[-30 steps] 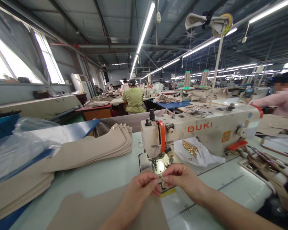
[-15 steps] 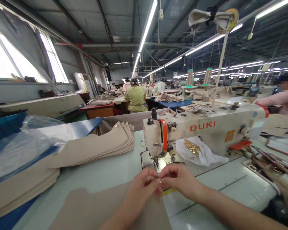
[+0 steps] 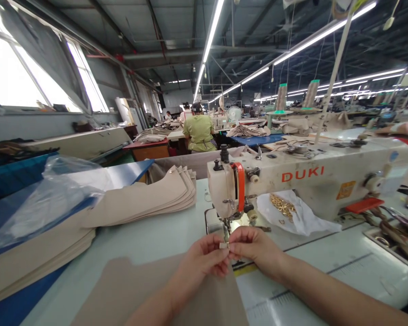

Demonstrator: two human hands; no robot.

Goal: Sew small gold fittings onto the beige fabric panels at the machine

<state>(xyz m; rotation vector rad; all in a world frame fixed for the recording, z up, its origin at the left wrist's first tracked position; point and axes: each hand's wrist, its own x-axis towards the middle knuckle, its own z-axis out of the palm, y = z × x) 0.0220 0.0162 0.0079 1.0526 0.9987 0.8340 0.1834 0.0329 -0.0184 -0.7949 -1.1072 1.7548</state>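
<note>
One small pale tab (image 3: 223,246), pinched by my left hand (image 3: 206,257) and, at its end, my right hand (image 3: 255,250), just before the DUKI sewing machine's (image 3: 302,174) needle; beige panel (image 3: 149,290) below my left wrist, on bench (image 3: 136,244); gold-coloured fittings (image 3: 283,207) on white sheet (image 3: 304,225).

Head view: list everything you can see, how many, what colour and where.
sewing machine: one, off-white, right of centre
small piece: one, pale, before the machine
metal pieces: many, gold, on white sheet
flat panel: one, taupe, bottom centre
stacked panels: several, beige, left
tabletop: one, pale green, beneath
plastic film: one, clear, far left
thread cones: at least two, brownish, behind machine
people: at least three, one in yellow-green, background
windows: at least two, white, upper left
ceiling lights: several, white, overhead
left hand: one, bare, pinching small piece
right hand: one, bare, pinching beside it
</note>
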